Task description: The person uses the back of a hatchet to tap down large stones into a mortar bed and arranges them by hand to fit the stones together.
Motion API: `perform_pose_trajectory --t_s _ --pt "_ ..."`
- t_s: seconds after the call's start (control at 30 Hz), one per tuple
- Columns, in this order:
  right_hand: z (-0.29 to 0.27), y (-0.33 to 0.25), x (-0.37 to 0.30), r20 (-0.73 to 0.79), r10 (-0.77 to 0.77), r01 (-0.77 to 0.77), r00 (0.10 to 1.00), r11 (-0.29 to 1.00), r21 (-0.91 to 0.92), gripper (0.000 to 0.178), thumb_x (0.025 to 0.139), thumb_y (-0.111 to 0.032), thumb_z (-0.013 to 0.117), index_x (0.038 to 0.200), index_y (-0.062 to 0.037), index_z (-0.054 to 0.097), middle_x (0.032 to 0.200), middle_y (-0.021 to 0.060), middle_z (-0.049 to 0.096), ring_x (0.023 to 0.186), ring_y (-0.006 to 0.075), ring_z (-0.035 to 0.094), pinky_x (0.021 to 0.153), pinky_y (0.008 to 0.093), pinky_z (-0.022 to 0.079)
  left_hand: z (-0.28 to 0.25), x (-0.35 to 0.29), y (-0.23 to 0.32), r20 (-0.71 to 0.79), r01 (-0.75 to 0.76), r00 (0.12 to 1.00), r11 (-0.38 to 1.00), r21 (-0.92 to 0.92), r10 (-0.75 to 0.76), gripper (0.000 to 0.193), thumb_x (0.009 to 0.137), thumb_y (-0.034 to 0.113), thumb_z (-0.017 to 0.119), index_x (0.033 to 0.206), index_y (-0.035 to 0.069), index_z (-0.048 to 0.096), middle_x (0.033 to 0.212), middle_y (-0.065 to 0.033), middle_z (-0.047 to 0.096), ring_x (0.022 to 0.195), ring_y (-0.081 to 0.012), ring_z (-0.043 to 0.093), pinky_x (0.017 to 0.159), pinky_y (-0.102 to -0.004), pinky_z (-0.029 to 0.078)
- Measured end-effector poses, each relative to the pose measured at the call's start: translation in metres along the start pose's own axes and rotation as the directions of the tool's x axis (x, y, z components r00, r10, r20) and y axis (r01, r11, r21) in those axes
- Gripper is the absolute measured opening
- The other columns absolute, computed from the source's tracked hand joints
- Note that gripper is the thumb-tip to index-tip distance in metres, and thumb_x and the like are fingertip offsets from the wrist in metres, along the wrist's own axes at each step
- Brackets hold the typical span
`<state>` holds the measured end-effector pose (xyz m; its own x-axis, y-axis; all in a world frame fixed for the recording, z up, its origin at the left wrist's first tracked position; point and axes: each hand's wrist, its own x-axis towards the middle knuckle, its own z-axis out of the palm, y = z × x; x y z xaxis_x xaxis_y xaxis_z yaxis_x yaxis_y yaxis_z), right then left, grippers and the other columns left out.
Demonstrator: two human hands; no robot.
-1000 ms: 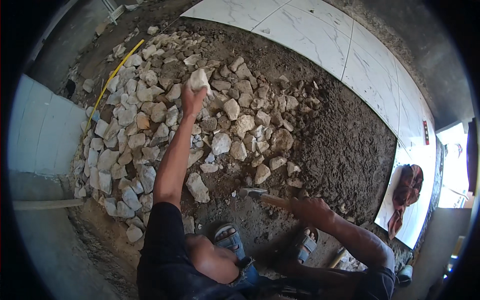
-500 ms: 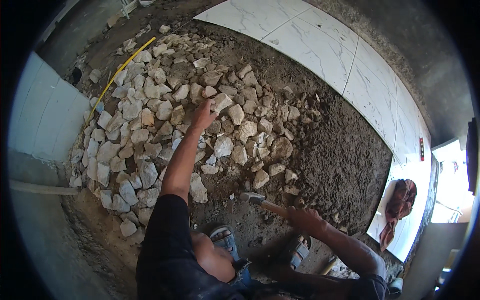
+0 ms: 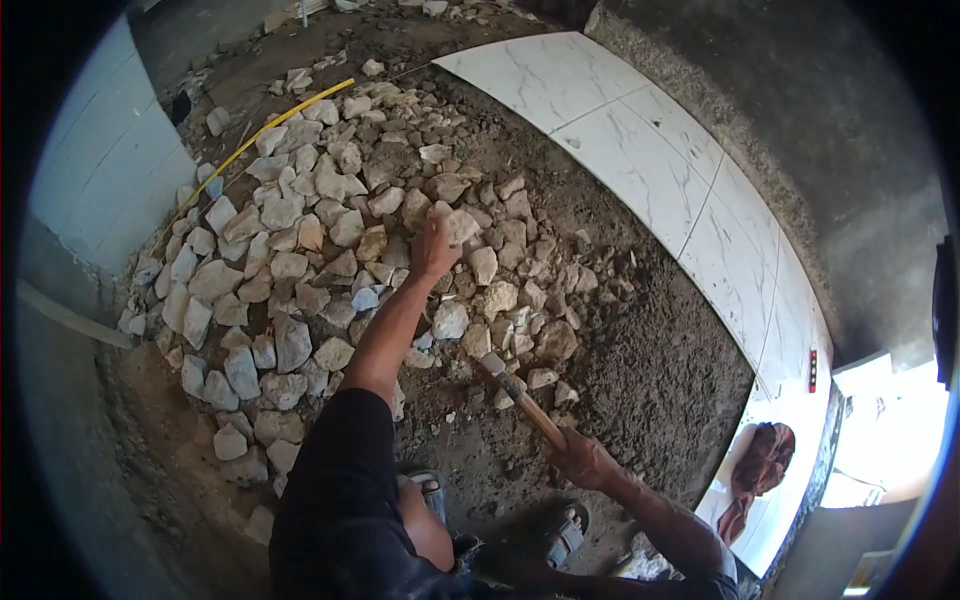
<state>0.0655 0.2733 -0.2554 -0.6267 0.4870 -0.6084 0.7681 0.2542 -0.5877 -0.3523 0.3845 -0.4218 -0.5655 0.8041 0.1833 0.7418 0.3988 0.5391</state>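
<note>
Cream, angular stone (image 3: 463, 227) fills left fingers (image 3: 437, 222); right fingers (image 3: 570, 446) clasp wood-handled hammer (image 3: 534, 411).

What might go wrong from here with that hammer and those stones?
The bare left hand grips a pale stone among others, so it could get pinched. The hammer in the right hand might strike the left if swung there. The open-toed sandals would offer little cover if a stone rolled.
</note>
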Motion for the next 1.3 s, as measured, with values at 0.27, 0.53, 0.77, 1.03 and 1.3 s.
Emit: perform_pose_trajectory --t_s 0.27,0.53,0.77,1.03,1.3 --pt "0.013 0.029 -0.005 0.079 0.006 -0.005 0.997 1.0 -0.017 0.038 0.089 -0.035 0.056 0.104 -0.0003 0.049 0.074 0.0169 0.06 0.07 0.0288 0.062 0.062 0.0411 0.047 -0.009 0.012 -0.027 0.077 -0.215 0.976 0.957 0.193 0.204 0.074 0.072 0.024 0.073 0.133 0.003 0.036 0.14 -0.0217 0.034 0.099 -0.0397 0.057 0.081 -0.0465 0.05" --pt "0.002 0.005 -0.007 0.02 0.09 -0.09 0.996 0.996 0.005 0.037 0.088 -0.036 0.057 0.098 -0.001 0.053 0.077 0.0154 0.062 0.072 0.027 0.062 0.065 0.0415 0.047 -0.036 0.011 -0.016 0.107 -0.025 0.993 0.986 -0.165 0.043 0.063 0.066 0.023 0.073 0.119 0.002 0.049 0.123 -0.0206 0.05 0.108 -0.0338 0.054 0.093 -0.0408 0.044" --pt "0.001 -0.004 0.008 -0.005 0.039 -0.039 0.999 0.996 0.085 0.037 0.088 -0.032 0.057 0.107 -0.0005 0.053 0.074 0.0116 0.06 0.069 0.0189 0.059 0.063 0.0372 0.047 -0.01 -0.003 -0.041 -0.172 -0.076 0.984 0.99 -0.121 0.055 0.086 0.066 0.036 0.076 0.133 0.0 0.036 0.13 -0.0253 0.042 0.111 -0.0415 0.05 0.095 -0.044 0.041" --pt "-0.002 0.007 -0.002 -0.001 0.109 -0.109 0.994 0.993 0.05 0.04 0.088 -0.036 0.059 0.104 -0.0004 0.053 0.074 0.0113 0.059 0.067 0.0216 0.058 0.062 0.0382 0.046 0.004 0.004 -0.023 0.013 0.131 0.99 0.896 -0.424 -0.139 0.075 0.068 0.04 0.077 0.121 -0.003 0.044 0.123 -0.0308 0.042 0.107 -0.0433 0.049 0.091 -0.0475 0.041" --pt "0.0 0.009 0.0 0.029 0.121 -0.122 0.992 0.991 0.056 0.038 0.088 -0.036 0.059 0.1 -0.0006 0.053 0.074 0.012 0.061 0.068 0.0214 0.06 0.063 0.0377 0.048 0.025 -0.018 -0.019 -0.135 -0.001 0.991 1.0 0.028 0.005 0.057 0.073 0.027 0.074 0.113 -0.002 0.047 0.109 -0.0268 0.045 0.095 -0.0423 0.053 0.082 -0.0473 0.045"
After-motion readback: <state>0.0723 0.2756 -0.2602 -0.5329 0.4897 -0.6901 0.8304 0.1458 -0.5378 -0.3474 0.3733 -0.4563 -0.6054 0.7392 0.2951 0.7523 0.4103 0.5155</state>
